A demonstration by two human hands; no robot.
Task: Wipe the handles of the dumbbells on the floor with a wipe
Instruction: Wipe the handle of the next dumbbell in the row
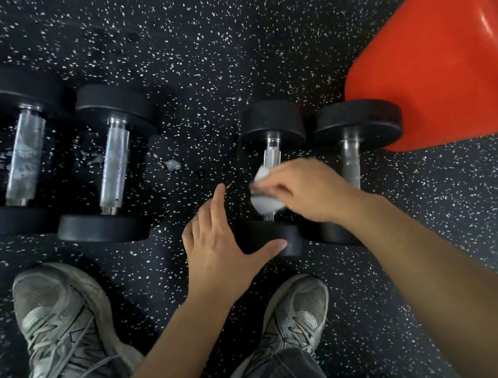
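Observation:
Several black dumbbells with metal handles lie side by side on the speckled floor. My right hand (304, 189) grips a crumpled white wipe (265, 199) wrapped round the handle (271, 155) of the third dumbbell from the left. My left hand (219, 245) rests with straight fingers and spread thumb against that dumbbell's near weight head (287, 239). The far-left dumbbell's handle (24, 155) and the second one's handle (115, 166) show wet smears. My right hand and wrist partly cover the handle (349, 157) of the rightmost dumbbell.
A red plastic object (440, 63) stands at the upper right, touching the rightmost dumbbell's far head. My two grey sneakers (65, 325) (293, 316) stand at the bottom. Small scraps of wipe or foam (172, 164) lie on the floor between the dumbbell pairs.

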